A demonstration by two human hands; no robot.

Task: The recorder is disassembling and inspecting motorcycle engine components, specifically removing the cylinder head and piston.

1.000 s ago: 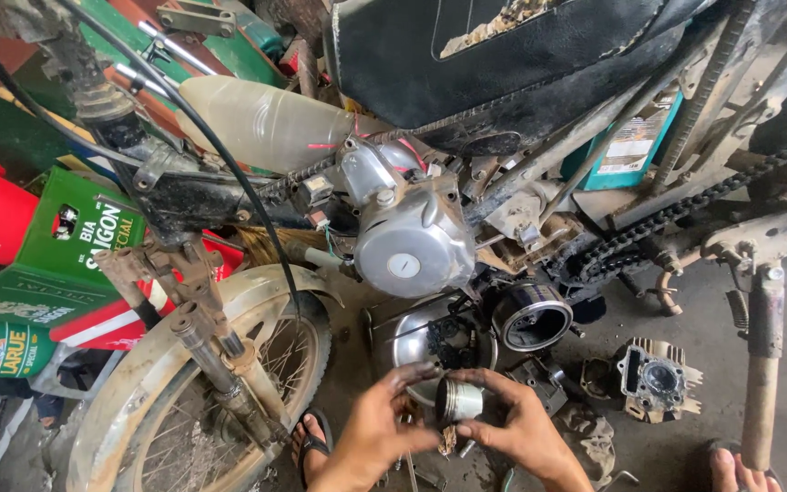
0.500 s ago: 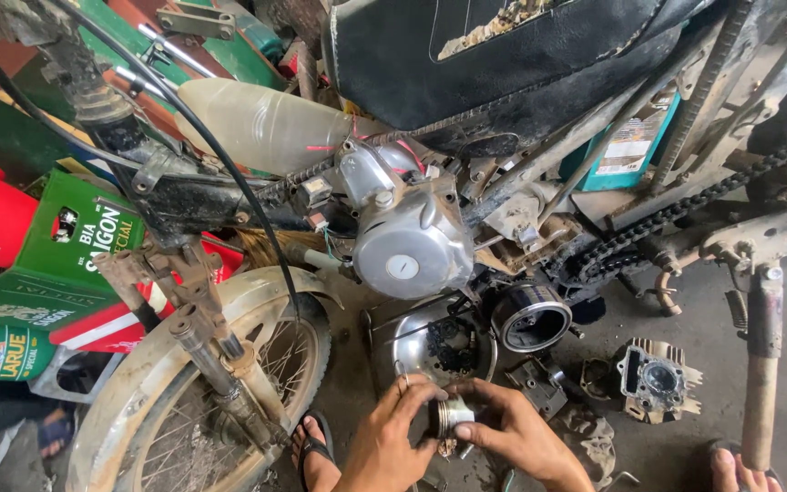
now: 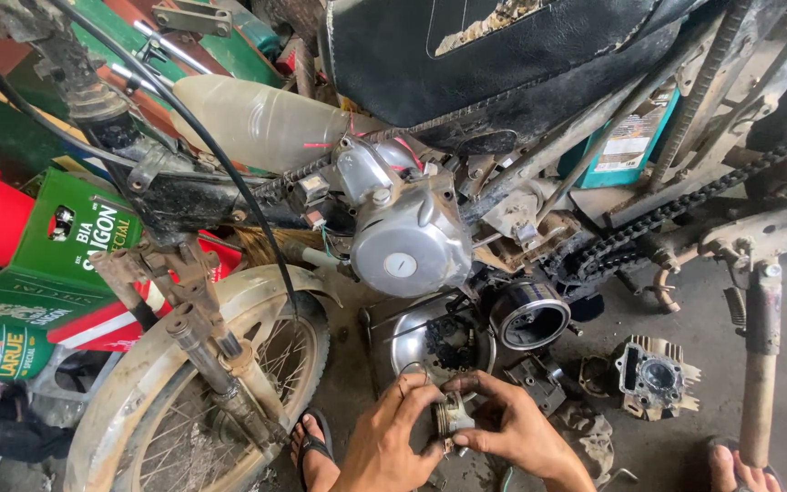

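Note:
Both my hands meet low in the middle of the head view around a small metal piston (image 3: 454,417). My left hand (image 3: 392,441) grips its left side with fingers curled over the top. My right hand (image 3: 514,430) holds its right side between thumb and fingers. Just above them sits a round metal bowl (image 3: 404,333) with dark parts inside, and beside it an open engine cylinder (image 3: 528,315). The silver engine cover (image 3: 408,239) of a stripped motorbike hangs over both.
The bike's front wheel (image 3: 184,401) and fork stand at lower left, my sandalled foot (image 3: 315,450) next to it. A cylinder head (image 3: 656,377) lies on the concrete floor at right, near a rusty stand leg (image 3: 760,364). Green crates (image 3: 66,239) are stacked at left. A drive chain (image 3: 694,206) hangs at right.
My hands with the piston have dropped slightly lower in the view and closed more tightly around it. The bike and the parts on the floor have not moved.

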